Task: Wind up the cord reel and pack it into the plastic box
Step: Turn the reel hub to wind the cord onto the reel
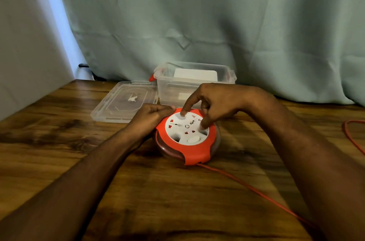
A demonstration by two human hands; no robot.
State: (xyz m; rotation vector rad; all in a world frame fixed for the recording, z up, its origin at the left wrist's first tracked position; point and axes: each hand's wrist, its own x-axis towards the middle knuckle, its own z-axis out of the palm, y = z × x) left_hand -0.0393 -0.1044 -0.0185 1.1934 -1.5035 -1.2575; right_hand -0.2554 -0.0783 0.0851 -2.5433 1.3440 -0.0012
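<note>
A round red cord reel (195, 152) with a white socket face lies flat on the wooden table (138, 191). My left hand (150, 116) grips its far left rim. My right hand (213, 102) hovers over the white face, with index finger and thumb pressed into its recesses. A red cord (252, 189) runs out of the reel's front edge toward the lower right. The clear plastic box (169, 84) stands open just behind the reel, something white inside it.
The box's clear lid (122, 100) lies flat to the left of the box. Another loop of red cord (349, 134) shows at the right table edge. A pale green curtain (217, 23) hangs behind the table, a wall to the left.
</note>
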